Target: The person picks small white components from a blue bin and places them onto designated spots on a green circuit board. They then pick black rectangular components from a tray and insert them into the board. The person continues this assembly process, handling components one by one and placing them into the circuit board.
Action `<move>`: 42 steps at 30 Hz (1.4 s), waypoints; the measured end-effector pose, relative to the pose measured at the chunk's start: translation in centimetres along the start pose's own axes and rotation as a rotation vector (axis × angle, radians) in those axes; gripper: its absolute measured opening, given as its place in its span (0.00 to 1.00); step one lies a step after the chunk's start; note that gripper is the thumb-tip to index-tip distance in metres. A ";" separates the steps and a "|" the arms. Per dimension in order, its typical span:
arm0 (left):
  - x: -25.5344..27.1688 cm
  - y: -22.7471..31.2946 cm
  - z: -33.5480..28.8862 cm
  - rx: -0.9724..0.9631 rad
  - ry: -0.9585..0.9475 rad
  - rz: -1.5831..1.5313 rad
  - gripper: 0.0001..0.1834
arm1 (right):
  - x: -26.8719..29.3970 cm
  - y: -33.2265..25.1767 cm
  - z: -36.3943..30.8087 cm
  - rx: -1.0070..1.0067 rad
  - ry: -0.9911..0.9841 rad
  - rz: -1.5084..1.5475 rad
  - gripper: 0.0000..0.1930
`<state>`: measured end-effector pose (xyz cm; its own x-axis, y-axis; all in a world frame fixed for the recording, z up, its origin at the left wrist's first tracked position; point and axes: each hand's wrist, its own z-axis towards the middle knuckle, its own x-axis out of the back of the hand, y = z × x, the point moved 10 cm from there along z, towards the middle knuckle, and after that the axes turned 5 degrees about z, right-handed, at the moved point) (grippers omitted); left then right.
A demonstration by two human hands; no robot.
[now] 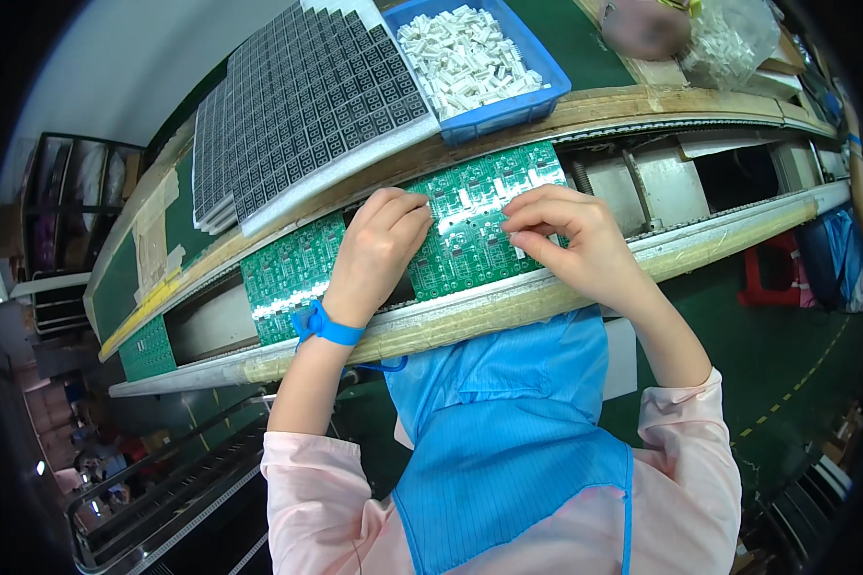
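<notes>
Blue apron [508,450] nearest, your left hand [379,247] curled, right hand [577,235] narrow, can't tell grips; brushing could nudge the circuit board [458,261].

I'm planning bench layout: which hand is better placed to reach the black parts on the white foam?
Probably the left hand: it is nearer the black parts; the right hand is farther right, over the circuit board.

Left hand [382,244], right hand [577,240] at green circuit board [460,261], blue bin [508,113] beyond

The conveyor [623,196] lies open right of the green boards [465,266], the blue bin [510,116] blocking behind
</notes>
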<state>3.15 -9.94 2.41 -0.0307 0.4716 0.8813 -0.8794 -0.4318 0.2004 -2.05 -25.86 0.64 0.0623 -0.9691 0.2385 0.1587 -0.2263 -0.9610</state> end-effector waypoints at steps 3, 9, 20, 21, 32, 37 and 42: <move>-0.3 0.3 0.3 -0.015 -0.001 0.001 0.11 | 0.5 0.7 -0.2 0.021 0.092 0.079 0.07; -1.1 1.1 1.0 -0.113 -0.171 0.169 0.09 | 0.7 0.9 -0.6 -0.006 0.103 0.059 0.08; -0.4 -0.5 -0.2 0.092 0.081 -0.015 0.08 | 3.0 2.5 -1.4 -0.001 0.241 0.151 0.07; -0.5 -1.1 -0.5 0.134 0.104 -0.055 0.08 | 3.6 2.9 -1.4 0.005 0.282 0.182 0.07; -0.4 -1.9 -1.5 0.158 0.160 -0.101 0.09 | 5.2 4.5 -2.2 0.036 0.453 0.443 0.09; -0.4 -1.4 -1.0 0.106 0.145 -0.100 0.09 | 5.0 4.3 -2.4 0.039 0.457 0.420 0.09; -0.4 -0.8 -0.5 0.070 0.127 -0.061 0.09 | 5.2 4.4 -2.5 0.041 0.476 0.448 0.09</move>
<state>3.66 -9.39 1.73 -0.0416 0.5901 0.8063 -0.8466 -0.4494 0.2852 -3.49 -32.14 -2.70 -0.3100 -0.9084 -0.2806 0.2570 0.2041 -0.9446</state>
